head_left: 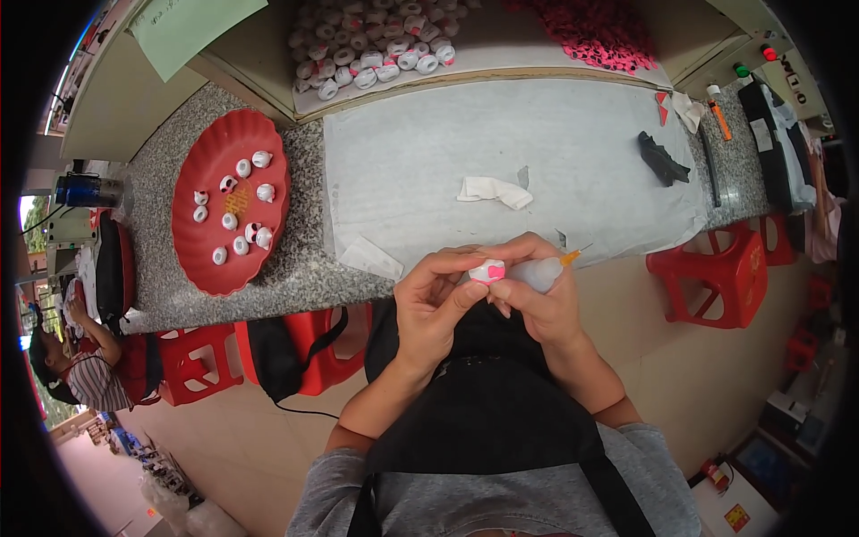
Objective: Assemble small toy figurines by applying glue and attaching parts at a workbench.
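Just beyond the bench's near edge, my left hand (pixel 425 309) pinches a small white rounded piece (pixel 480 268) with a pink bow-shaped part (pixel 495 272) on its face. My right hand (pixel 555 309) is closed around a translucent squeeze bottle (pixel 537 274). The bottle's orange needle tip (pixel 569 258) points away to the right. Thumb and fingers of the right hand also touch the piece at its right side. Some fingertips are hidden behind it.
White paper (pixel 591 125) covers the bench, with a folded tissue (pixel 494 191) and black cloth (pixel 663 159) on it. A red scalloped tray (pixel 192 246) holds several white pieces. Above, a shelf bears more white pieces (pixel 358 67) and pink parts (pixel 595 36). Red stools (pixel 716 277) stand nearby; a person (pixel 89 367) sits far left.
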Motion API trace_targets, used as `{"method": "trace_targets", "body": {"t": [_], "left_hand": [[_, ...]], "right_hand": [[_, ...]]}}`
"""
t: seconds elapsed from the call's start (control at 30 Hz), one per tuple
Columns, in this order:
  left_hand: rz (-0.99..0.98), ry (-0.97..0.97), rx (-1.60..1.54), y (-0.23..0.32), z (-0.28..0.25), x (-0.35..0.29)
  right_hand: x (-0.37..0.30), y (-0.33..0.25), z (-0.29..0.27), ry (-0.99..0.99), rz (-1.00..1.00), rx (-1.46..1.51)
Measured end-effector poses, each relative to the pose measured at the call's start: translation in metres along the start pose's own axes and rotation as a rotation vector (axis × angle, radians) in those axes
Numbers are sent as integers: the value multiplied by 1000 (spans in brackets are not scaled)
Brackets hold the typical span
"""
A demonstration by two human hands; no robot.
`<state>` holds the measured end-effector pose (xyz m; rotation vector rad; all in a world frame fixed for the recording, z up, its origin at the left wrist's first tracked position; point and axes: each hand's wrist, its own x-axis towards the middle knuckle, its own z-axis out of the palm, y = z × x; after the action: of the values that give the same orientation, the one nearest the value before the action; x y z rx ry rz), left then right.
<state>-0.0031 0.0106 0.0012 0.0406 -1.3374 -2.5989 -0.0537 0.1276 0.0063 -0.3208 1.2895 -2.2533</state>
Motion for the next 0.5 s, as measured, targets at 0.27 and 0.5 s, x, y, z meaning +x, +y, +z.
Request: {"method": "trace_targets", "body": {"t": [0.27, 0.5], "left_hand": [[-4, 30, 25, -1, -5, 1], [-137, 89, 8, 0, 1, 2]], "right_hand": [[4, 2, 3, 5, 34, -17], [2, -5, 5, 77, 98, -76]]}}
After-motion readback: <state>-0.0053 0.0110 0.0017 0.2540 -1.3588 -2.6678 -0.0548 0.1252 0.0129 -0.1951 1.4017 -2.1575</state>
